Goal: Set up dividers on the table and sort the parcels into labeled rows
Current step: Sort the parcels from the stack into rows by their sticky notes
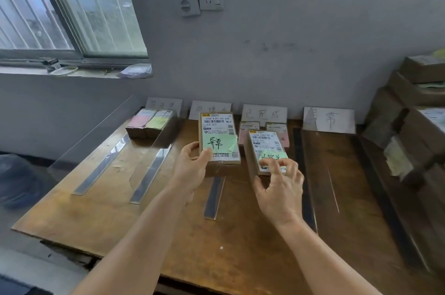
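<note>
While held above the table (120,198), one parcel (218,140) per clamped hand (192,167).

Four label cards (264,113) line the wall behind the counter (168,234); two parcels (151,124) sit upper left, stacked boxes (419,111) at far right.
</note>
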Motion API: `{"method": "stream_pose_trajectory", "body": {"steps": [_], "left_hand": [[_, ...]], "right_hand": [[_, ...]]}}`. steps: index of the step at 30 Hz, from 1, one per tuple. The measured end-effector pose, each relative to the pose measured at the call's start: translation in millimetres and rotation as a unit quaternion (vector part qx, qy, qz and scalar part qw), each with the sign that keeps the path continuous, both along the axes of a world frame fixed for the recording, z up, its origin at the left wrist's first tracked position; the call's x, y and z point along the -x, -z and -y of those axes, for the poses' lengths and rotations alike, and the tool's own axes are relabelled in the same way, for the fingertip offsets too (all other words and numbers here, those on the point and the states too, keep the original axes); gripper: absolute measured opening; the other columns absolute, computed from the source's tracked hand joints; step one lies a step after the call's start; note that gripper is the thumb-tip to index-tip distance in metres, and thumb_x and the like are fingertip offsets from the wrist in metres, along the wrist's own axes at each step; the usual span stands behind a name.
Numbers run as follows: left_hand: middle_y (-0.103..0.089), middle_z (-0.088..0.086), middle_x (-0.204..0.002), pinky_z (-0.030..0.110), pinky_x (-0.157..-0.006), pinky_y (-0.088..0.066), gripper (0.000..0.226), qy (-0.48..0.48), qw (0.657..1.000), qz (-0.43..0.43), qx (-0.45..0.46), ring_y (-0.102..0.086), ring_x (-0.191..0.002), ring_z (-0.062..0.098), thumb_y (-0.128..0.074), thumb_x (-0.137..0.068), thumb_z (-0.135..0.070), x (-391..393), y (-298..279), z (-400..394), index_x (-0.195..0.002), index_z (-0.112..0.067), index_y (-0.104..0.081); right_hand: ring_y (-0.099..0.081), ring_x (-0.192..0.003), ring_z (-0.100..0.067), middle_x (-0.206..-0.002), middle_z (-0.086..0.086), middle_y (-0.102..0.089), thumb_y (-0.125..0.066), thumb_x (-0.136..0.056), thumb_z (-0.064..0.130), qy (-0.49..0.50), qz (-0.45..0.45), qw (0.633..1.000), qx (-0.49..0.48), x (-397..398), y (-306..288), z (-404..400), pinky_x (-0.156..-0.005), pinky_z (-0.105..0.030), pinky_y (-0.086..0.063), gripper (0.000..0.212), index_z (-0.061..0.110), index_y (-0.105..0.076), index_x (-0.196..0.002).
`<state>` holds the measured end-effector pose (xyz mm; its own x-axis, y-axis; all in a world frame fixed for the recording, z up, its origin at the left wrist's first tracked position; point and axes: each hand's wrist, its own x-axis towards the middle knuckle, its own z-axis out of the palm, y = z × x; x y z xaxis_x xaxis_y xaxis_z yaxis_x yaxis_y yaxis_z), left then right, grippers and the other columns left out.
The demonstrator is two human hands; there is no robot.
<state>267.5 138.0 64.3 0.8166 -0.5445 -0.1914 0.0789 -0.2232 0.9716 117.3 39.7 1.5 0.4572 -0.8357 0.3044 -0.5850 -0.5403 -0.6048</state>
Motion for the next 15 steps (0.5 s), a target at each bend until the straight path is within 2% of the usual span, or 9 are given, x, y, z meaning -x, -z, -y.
{"method": "stream_pose_trajectory", "body": {"steps": [2, 6, 12, 15], "left_hand": [[-0.068, 0.0, -0.106, 0.039, -0.087, -0.056, 0.038, -0.006, 1.0, -0.009, 0.002, -0.064, -0.1, 0.016, -0.059, -0.093, -0.031, -17, 4, 7, -0.128, -0.029, -0.043], [-0.068, -0.003, -0.104, 0.029, -0.073, -0.056, 0.031, -0.009, 1.0, -0.025, -0.001, -0.065, -0.095, 0.013, -0.06, -0.092, -0.032, -43, 17, 12, -0.116, -0.035, -0.041], [-0.069, -0.006, -0.1, 0.027, -0.071, -0.055, 0.032, -0.001, 1.0, -0.03, -0.006, -0.067, -0.091, 0.009, -0.059, -0.094, -0.031, -70, 37, 15, -0.123, -0.032, -0.046], [-0.068, -0.004, -0.104, 0.027, -0.073, -0.056, 0.034, 0.015, 0.999, -0.048, -0.01, -0.066, -0.094, 0.012, -0.059, -0.094, -0.03, -81, 44, 17, -0.125, -0.031, -0.046]], "right_hand": [[-0.026, -0.127, -0.029, -0.133, -0.001, -0.028, -0.063, -0.085, 0.042, 0.004, -0.024, 1.0, -0.011, -12, 13, 6, -0.102, -0.046, -0.041, 0.041, 0.038, -0.045, -0.122], [-0.025, -0.127, -0.029, -0.134, -0.001, -0.027, -0.061, -0.086, 0.042, 0.008, -0.067, 0.997, -0.037, -30, 37, 13, -0.102, -0.046, -0.039, 0.042, 0.039, -0.043, -0.124], [-0.028, -0.125, -0.033, -0.129, -0.001, -0.03, -0.059, -0.086, 0.042, 0.014, -0.096, 0.994, -0.054, -52, 65, 15, -0.104, -0.049, -0.037, 0.035, 0.038, -0.046, -0.118], [-0.029, -0.125, -0.032, -0.13, -0.002, -0.031, -0.059, -0.086, 0.043, 0.031, -0.119, 0.991, -0.061, -63, 76, 15, -0.104, -0.047, -0.036, 0.037, 0.036, -0.047, -0.12]]}}
